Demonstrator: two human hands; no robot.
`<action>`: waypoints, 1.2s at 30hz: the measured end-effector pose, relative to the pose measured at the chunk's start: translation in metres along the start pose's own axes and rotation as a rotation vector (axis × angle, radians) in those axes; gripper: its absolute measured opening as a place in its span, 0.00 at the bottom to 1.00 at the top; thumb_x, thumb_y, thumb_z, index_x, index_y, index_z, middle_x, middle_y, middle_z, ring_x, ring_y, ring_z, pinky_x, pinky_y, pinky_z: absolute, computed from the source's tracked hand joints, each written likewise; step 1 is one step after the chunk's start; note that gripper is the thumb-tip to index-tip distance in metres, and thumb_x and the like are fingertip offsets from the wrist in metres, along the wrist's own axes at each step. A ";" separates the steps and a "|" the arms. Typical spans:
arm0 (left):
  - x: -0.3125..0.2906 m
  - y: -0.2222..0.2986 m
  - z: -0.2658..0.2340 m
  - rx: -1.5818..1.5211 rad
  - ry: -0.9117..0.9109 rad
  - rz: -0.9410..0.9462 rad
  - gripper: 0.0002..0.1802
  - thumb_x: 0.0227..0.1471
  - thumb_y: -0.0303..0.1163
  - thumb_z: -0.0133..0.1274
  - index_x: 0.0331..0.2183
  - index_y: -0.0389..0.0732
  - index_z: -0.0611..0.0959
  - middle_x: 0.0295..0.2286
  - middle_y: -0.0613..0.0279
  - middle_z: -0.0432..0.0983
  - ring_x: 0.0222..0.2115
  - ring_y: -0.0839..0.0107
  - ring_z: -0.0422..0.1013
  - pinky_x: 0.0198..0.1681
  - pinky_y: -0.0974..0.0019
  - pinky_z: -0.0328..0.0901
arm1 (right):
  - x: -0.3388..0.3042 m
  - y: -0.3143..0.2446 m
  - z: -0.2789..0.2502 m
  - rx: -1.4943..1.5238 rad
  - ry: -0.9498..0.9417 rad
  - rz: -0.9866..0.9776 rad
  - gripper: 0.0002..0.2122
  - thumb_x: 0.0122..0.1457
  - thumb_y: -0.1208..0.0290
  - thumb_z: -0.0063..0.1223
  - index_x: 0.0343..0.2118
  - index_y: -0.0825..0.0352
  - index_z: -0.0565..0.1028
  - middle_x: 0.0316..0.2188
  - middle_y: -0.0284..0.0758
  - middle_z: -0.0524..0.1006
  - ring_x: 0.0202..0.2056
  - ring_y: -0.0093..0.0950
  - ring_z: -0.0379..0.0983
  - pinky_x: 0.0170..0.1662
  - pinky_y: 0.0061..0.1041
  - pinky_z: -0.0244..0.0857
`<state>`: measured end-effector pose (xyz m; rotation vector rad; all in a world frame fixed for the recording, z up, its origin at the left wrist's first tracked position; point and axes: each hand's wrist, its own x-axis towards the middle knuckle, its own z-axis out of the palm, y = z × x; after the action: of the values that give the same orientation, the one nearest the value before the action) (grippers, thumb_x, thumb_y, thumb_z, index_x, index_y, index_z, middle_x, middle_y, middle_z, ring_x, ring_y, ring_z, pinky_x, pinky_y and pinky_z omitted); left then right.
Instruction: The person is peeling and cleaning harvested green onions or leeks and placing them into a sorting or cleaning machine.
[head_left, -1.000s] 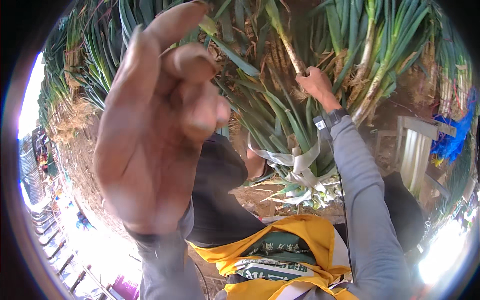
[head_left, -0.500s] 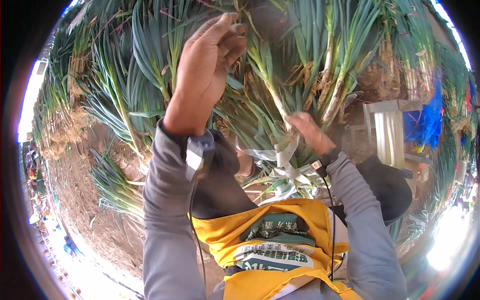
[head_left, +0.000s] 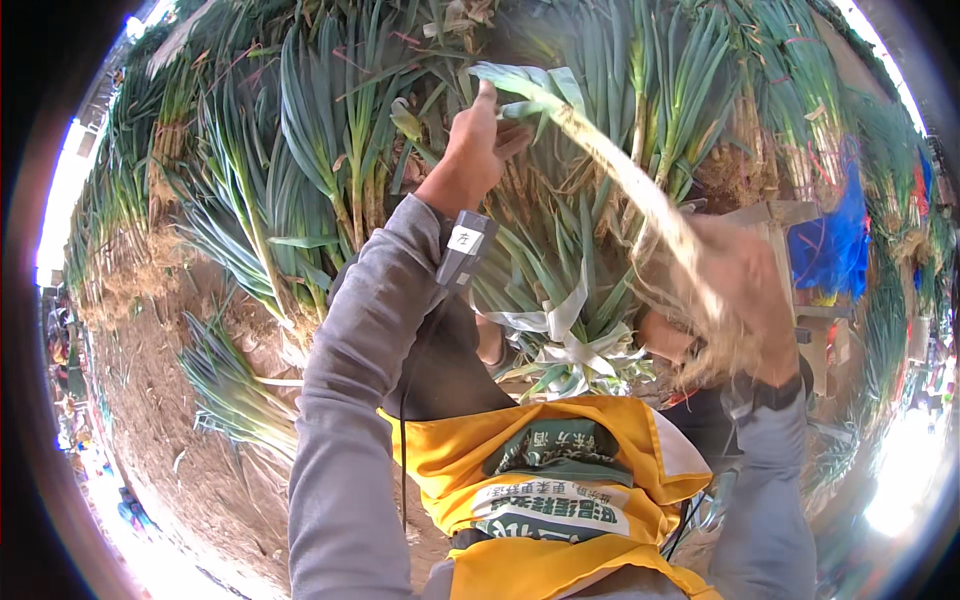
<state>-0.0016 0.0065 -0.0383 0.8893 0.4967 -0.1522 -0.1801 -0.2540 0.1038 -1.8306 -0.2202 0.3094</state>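
Both hands on one long green-leaved, pale-stalked scallion.
Left hand [head_left: 478,150] at 12 o'clock closed on the long green-leaved, pale-stalked scallion [head_left: 620,175] near its leaves; right hand [head_left: 745,300], blurred at 3 o'clock, grips its root end. White-strap-tied scallion bundle [head_left: 565,345] sits centre above yellow apron [head_left: 545,480]. Loose scallion piles [head_left: 330,150] around look unbundled, so much seems left.

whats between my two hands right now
In the head view, a single green onion runs between them: the left hand grips its green leaf end and the blurred right hand is at its pale root end.
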 end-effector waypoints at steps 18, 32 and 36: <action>-0.035 0.020 0.031 0.015 -0.651 0.404 0.20 0.64 0.36 0.53 0.54 0.38 0.73 0.43 0.61 0.75 0.43 0.68 0.74 0.46 0.59 0.72 | 0.127 0.084 0.057 -0.386 0.404 -0.269 0.18 0.60 0.64 0.62 0.49 0.71 0.76 0.36 0.43 0.80 0.29 0.26 0.77 0.31 0.27 0.70; -0.027 0.051 0.008 0.074 -0.551 0.671 0.14 0.63 0.33 0.54 0.48 0.37 0.80 0.38 0.65 0.78 0.37 0.74 0.75 0.38 0.68 0.70 | -0.018 0.337 0.100 -0.916 -0.577 0.169 0.08 0.56 0.70 0.50 0.33 0.67 0.78 0.34 0.50 0.79 0.36 0.48 0.78 0.36 0.48 0.71; -0.039 0.053 0.008 0.156 -0.447 0.601 0.14 0.63 0.33 0.55 0.47 0.38 0.80 0.36 0.66 0.78 0.34 0.75 0.75 0.36 0.68 0.70 | -0.004 0.337 0.078 -0.732 -0.389 0.205 0.10 0.56 0.68 0.51 0.34 0.70 0.78 0.36 0.53 0.79 0.39 0.51 0.76 0.43 0.47 0.70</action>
<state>-0.0150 0.0305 0.0218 1.0847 -0.2100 0.1621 -0.2115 -0.2774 -0.2399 -2.5101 -0.4603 0.8121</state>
